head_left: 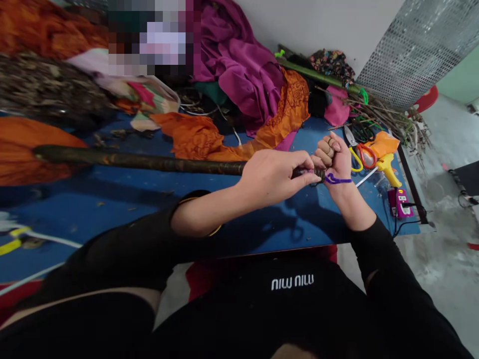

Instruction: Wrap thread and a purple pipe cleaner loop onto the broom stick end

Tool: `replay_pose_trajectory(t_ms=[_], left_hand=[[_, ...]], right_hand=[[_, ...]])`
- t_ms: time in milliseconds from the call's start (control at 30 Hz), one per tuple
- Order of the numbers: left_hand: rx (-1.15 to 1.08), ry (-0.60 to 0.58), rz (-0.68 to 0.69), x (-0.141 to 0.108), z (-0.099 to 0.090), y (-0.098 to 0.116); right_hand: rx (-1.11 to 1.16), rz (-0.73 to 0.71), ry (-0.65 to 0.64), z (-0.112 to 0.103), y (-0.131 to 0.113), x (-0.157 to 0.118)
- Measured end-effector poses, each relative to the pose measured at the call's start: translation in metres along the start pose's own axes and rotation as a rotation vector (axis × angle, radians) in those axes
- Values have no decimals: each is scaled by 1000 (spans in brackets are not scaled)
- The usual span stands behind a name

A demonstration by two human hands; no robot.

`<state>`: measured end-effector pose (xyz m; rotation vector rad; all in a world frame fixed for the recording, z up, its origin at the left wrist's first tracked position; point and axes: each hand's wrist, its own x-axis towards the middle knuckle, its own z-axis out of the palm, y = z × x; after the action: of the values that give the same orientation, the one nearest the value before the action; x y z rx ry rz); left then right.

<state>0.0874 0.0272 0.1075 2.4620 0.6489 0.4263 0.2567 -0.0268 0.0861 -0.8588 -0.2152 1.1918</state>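
A long dark wooden stick (pixel 160 162) lies level across the view above the table. My left hand (pixel 271 172) is closed on its right end, with thumb and forefinger pinched near the tip. There the stick has a dark wrapping (pixel 319 174). Close beside the tip is my right hand (pixel 335 153), palm turned toward me and fingers curled in. Whatever those fingers hold, if anything, is hidden. A purple cord (pixel 339 179) crosses my right wrist next to the stick's tip. The stick's left end rests over orange cloth (pixel 22 149).
Scissors (pixel 355 149), a yellow glue gun (pixel 389 169) and a purple power adapter (pixel 400 203) lie on the blue table (pixel 243 229) at right. Magenta cloth (pixel 239 65), patterned orange cloth (pixel 198 137) and twigs (pixel 396 117) fill the back. A person sits opposite, blurred out.
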Motion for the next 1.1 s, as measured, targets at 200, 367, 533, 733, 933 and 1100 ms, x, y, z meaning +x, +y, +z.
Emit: replay_pose_trajectory(t_ms=[200,367,533,733,933,1100], left_hand=[[123,-91,82,-9,9,-6],[181,-102,124,-13,10,-6],[240,-204,99,-12,15,-1],[301,-283,101,-11,19,-2],[262,-329,91,-9,16,-5],[276,-295,31,-4,11,-2]], right_hand=[[-430,-123,-6,-14,3,9],[-597,-150,-131,-8,1,3],[-511,-41,-247,9,-2,-12],[-493,-69,-308,18,1,-23],[-513,-213,-217,23,10,-32],[-580,-268,-229,17,6,-33]])
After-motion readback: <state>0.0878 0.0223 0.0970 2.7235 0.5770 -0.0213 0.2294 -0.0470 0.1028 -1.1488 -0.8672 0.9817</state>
